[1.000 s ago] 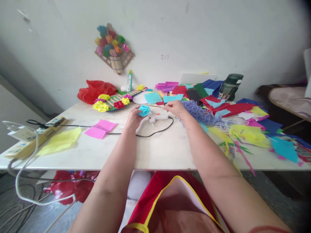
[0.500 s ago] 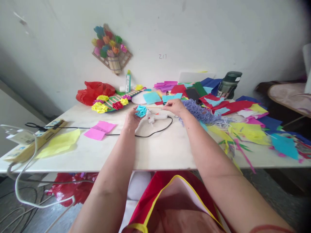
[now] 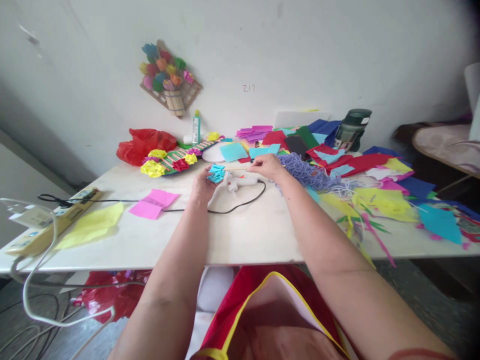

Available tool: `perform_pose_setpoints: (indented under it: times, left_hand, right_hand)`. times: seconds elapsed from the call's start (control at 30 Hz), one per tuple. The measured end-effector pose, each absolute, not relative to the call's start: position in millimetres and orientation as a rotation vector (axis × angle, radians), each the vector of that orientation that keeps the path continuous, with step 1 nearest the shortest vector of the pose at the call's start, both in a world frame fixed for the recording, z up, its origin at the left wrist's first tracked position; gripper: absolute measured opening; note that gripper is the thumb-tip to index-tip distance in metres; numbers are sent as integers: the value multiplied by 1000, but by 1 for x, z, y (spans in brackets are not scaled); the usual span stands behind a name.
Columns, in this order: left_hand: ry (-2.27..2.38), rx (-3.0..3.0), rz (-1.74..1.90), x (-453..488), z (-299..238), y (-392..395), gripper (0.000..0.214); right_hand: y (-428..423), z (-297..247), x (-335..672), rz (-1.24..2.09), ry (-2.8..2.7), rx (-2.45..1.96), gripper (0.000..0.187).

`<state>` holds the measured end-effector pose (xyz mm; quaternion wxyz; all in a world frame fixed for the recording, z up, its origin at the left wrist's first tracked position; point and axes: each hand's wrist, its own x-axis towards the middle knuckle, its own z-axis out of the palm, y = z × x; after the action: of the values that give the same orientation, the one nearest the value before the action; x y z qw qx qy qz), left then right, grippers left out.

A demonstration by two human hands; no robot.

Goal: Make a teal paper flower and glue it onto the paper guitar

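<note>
Between the fingers of my left hand (image 3: 203, 185) is a crumpled blue paper flower (image 3: 216, 173). My right hand (image 3: 267, 166) pinches a thin wooden stick (image 3: 238, 168), which runs left toward the flower; its tip meets or nearly meets the blue paper. Just below the stick, a white glue gun (image 3: 236, 183) rests on the table, its black cord looping to the left. Behind my left hand lies a green decorated piece (image 3: 176, 160) with wooden slats and yellow, red and pink paper flowers.
Purple yarn (image 3: 309, 171) and many coloured paper sheets spread over the right side, with a dark bottle (image 3: 352, 130) behind. Pink paper (image 3: 153, 204), yellow paper (image 3: 92, 225) and a power strip (image 3: 56, 220) lie left. A red plastic bag (image 3: 146, 145) and a glue bottle (image 3: 196, 128) stand near the wall.
My right hand has shifted slightly left with the stick, bringing it closer to the blue flower. My left hand stays almost in place, and the view has tilted a little.
</note>
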<state>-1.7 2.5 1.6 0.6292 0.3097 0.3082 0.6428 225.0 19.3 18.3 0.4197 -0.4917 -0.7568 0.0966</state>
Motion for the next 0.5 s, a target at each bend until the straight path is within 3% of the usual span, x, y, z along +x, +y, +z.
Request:
perform_pose_setpoints:
  times: [0.5]
  left_hand:
    - [701,716,1463,-2,-1,5,28]
  right_hand:
    - [17,19,223,209,-1907,-1266,12]
